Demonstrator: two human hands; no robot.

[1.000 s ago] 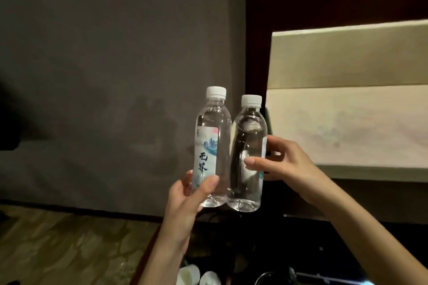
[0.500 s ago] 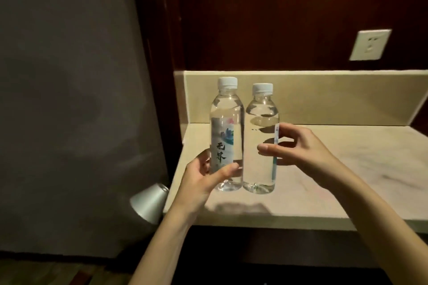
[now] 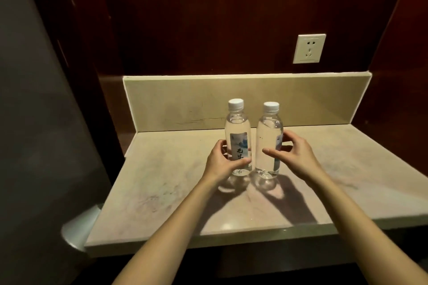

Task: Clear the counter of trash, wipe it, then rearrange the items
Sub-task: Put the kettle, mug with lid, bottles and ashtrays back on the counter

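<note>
Two clear water bottles with white caps stand upright side by side near the middle of the beige stone counter [image 3: 162, 187]. The left bottle [image 3: 237, 127] shows a blue-and-white label with dark characters, and my left hand [image 3: 220, 164] grips its lower half. The right bottle [image 3: 269, 129] has its label turned to the right. My right hand [image 3: 297, 156] curls round it, thumb across the front and fingers behind. Both bottle bases sit at the counter surface, with bright light patches just in front of them.
A low beige backsplash [image 3: 185, 102] runs along the back of the counter, under dark red wood panels. A white wall socket [image 3: 309, 48] sits at the upper right. A grey panel [image 3: 34, 122] and a silver cone-shaped fitting [image 3: 78, 227] lie left of the counter.
Both hands carried the bottles from beside the counter to over it and lowered them onto its middle. The view swung right, bringing the whole counter and the socket into sight.
</note>
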